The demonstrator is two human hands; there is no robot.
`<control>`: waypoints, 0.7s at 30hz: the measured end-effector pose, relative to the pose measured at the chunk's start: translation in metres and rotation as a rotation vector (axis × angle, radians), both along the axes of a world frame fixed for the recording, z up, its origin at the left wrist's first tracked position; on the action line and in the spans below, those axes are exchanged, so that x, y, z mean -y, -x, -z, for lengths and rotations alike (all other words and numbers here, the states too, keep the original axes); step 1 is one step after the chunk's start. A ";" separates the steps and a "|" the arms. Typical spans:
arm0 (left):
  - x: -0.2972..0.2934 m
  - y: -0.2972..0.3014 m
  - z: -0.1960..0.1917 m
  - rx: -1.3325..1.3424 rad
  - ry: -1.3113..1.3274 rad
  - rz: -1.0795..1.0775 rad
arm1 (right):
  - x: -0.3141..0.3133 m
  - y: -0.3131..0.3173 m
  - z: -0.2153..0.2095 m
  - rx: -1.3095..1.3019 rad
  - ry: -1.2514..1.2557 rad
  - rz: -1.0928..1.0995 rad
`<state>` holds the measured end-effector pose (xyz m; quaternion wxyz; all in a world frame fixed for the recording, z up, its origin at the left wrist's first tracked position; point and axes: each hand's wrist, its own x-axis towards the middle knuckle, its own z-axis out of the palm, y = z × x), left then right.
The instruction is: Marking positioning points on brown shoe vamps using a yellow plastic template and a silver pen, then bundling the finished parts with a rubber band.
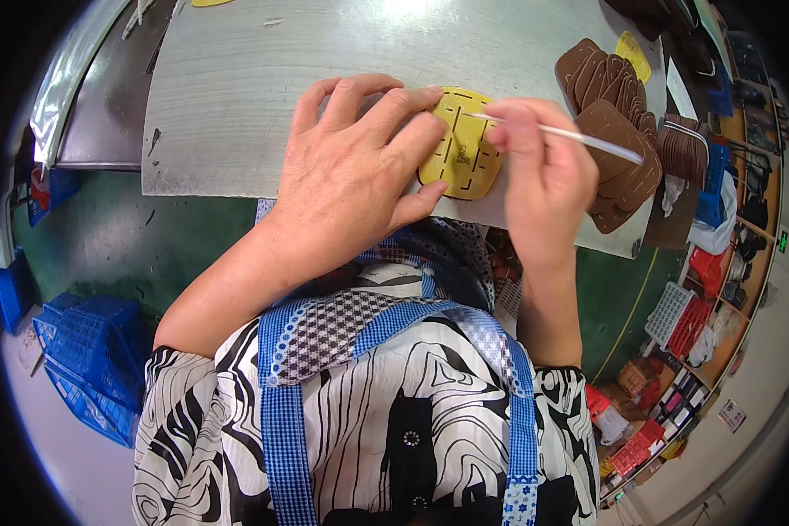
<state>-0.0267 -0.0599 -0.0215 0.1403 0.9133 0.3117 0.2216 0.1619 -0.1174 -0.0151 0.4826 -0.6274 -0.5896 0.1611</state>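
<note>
A yellow slotted template [466,149] lies flat near the front edge of the grey worktable [263,88]. My left hand [351,167] presses down on its left side with spread fingers. My right hand [543,167] holds a thin white pen-like stick [579,138], whose tip rests on the template's upper part. A brown piece seems to lie under the template, mostly hidden.
A stack of brown leather-like cut pieces [618,114] sits on the table to the right, with another yellow template [633,54] behind it. Blue plastic crates [88,351] stand on the floor at left. Shelves with red and white baskets [684,320] line the right side.
</note>
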 end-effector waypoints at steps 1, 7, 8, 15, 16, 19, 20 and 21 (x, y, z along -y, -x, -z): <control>0.000 -0.001 -0.001 -0.001 -0.002 -0.002 | -0.004 0.003 0.001 -0.001 -0.002 -0.002; 0.000 0.000 -0.001 0.000 0.003 -0.002 | -0.001 0.013 0.001 0.287 0.028 0.008; 0.000 0.001 0.001 0.002 0.007 -0.001 | 0.007 0.017 -0.002 0.287 0.030 0.005; 0.000 0.002 0.001 -0.014 -0.011 0.007 | 0.024 0.011 -0.014 0.116 0.275 -0.095; 0.000 0.002 0.000 -0.014 -0.012 0.007 | 0.016 0.009 -0.010 0.067 0.189 -0.035; 0.000 0.000 -0.001 -0.015 -0.003 0.018 | 0.001 0.006 -0.004 0.077 0.081 0.026; -0.001 -0.001 -0.001 -0.010 -0.007 0.023 | -0.003 0.005 -0.003 0.137 0.061 0.026; 0.000 0.000 0.000 -0.009 -0.006 0.020 | -0.004 0.006 -0.002 0.192 0.044 0.018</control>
